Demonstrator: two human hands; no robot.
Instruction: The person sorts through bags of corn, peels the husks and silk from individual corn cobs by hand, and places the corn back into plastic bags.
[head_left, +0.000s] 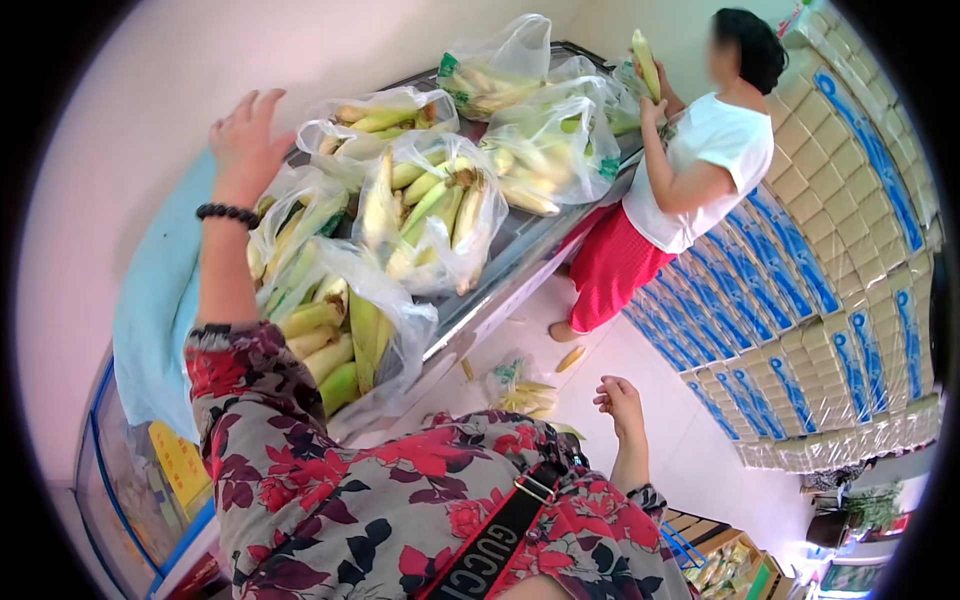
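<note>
My left hand (248,145) is raised at the wall side of the counter, its fingers spread and nothing in them. A dark beaded bracelet (228,214) circles that wrist. Just below and beside it lies a plastic bag of corn (285,240). More clear bags hold ears of corn, among them a middle bag (430,215), a near bag (345,335) and a back bag (385,120). Away from the counter, over the floor, my right hand (622,405) hangs with loosely curled fingers, holding nothing.
A person (700,160) at the counter's far end holds an ear of corn (646,65). Wrapped stacks of paper packs (800,300) line the right side. A corn bag (522,390) lies on the floor. Light blue cloth (160,300) drapes at the left.
</note>
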